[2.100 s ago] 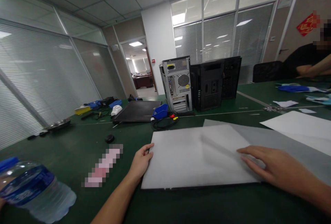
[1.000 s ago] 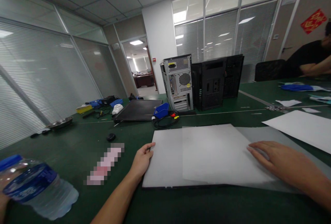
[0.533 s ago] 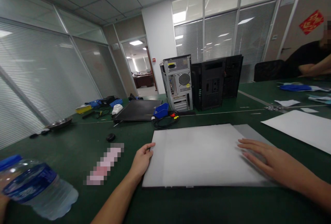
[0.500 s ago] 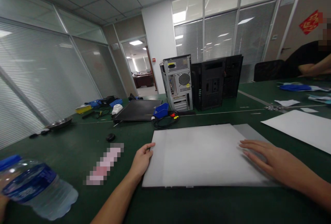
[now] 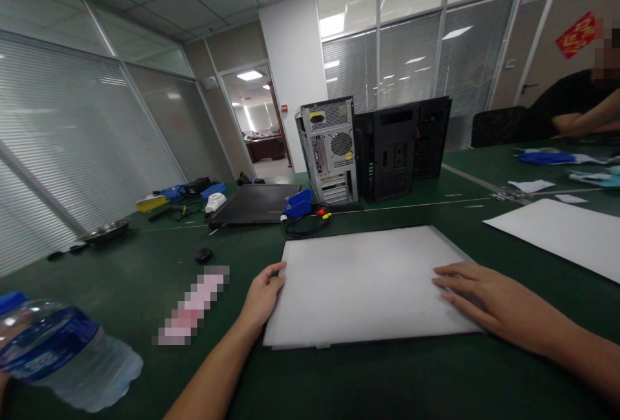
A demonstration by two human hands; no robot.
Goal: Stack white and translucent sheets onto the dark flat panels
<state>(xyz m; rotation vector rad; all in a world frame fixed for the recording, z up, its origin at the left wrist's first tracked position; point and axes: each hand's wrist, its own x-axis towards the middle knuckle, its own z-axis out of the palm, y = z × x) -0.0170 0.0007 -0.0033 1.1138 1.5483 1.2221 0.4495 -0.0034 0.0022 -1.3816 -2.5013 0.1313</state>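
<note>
A white, slightly translucent sheet (image 5: pixel 358 287) lies on a thin flat panel with a dark border (image 5: pixel 387 342). The sheet covers nearly the whole panel and sticks out a little at the lower left. My left hand (image 5: pixel 264 294) holds the left edge, its thumb and index finger against the sheet and the other fingers curled, partly hidden. On the right part of the sheet, my right hand (image 5: pixel 484 297) lies flat with its fingers stretched out and slightly apart.
A water bottle (image 5: pixel 68 349) is at the lower left, near a blurred pink strip (image 5: pixel 196 310). Behind stand a silver computer case (image 5: pixel 329 152) and a black one (image 5: pixel 392 155). A white sheet of paper (image 5: pixel 562 236) lies to the right. Another person (image 5: pixel 571 106) sits at the far right.
The top sheet has slid left with my right hand, so its grey overhang past the panel's right side is nearly gone. My left hand stays at the left edge.
</note>
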